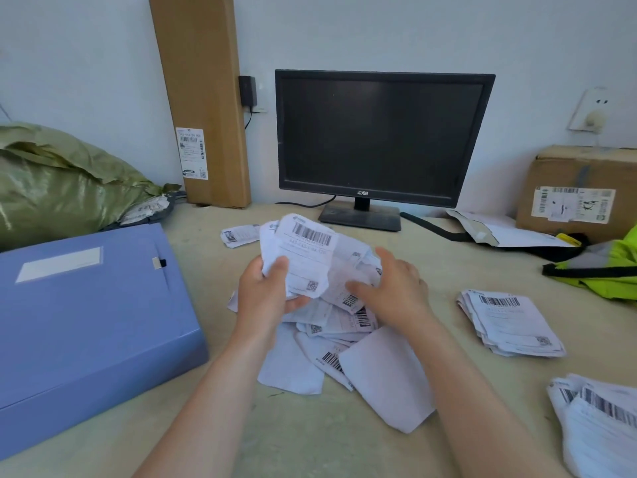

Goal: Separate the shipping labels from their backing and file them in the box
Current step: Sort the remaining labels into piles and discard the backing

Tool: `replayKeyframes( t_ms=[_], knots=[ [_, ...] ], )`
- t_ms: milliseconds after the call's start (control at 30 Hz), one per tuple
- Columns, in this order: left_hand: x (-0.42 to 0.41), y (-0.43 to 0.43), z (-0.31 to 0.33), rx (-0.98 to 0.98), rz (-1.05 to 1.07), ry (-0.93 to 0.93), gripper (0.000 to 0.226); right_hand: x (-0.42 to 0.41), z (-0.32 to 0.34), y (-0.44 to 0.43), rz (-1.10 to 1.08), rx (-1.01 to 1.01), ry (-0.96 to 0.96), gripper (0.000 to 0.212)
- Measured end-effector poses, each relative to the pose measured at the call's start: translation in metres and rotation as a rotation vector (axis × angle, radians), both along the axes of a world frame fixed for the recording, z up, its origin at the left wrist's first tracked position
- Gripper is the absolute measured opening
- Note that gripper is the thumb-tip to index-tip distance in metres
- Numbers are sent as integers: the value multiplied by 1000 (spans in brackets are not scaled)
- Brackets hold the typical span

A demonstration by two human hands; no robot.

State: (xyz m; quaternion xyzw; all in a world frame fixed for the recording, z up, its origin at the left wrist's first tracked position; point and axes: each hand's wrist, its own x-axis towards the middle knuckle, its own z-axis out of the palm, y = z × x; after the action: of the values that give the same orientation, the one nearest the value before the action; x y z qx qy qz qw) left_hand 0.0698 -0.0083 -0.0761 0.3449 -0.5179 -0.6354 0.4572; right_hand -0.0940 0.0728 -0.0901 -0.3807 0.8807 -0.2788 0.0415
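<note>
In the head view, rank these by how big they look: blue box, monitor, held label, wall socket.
1. blue box and monitor: alike; box is nearer, so unranked
2. held label
3. wall socket

Counter clutter on my feed
I see a dark monitor (382, 136) at the back of the counter (293, 439); a tall cardboard carton (203, 81) stands against the wall to its left; a green sack (51, 181) lies far left; a labelled brown box (582, 191) and a hi-vis vest (624, 251) sit at the right.
</note>
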Motion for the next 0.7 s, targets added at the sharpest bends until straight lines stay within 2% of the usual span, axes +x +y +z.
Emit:
replayKeyframes(
  t_ms=[67, 133, 200, 300, 400, 467, 567, 700],
  knots=[
    [1, -1, 0, -3, 25, 5, 18, 1, -11, 0, 18, 94, 72, 82],
    [2, -1, 1, 16, 31, 24, 19, -3, -17, -2, 17, -12, 94, 68],
    [3, -1, 1, 41, 34, 49, 19, -6, -14, -1, 25, -189, 0, 50],
    [3, -1, 2, 54, 53, 82, 23, -8, 1, 3, -62, -567, -195, 31],
    [1, -1, 1, 82, 51, 88, 25, -14, 19, 10, -174, -983, -399, 32],
    [-1, -1, -1, 130, 4, 79, 21, -14, 30, 14, -118, -1121, -523, 36],
    [-1, 3, 0, 229, -142, 41, 14, -10, 39, 17, 73, -996, -519, 44],
    [-3, 10, 3, 231, -378, -16, 34, -2, 36, 9, 179, -623, -322, 47]
  ],
)
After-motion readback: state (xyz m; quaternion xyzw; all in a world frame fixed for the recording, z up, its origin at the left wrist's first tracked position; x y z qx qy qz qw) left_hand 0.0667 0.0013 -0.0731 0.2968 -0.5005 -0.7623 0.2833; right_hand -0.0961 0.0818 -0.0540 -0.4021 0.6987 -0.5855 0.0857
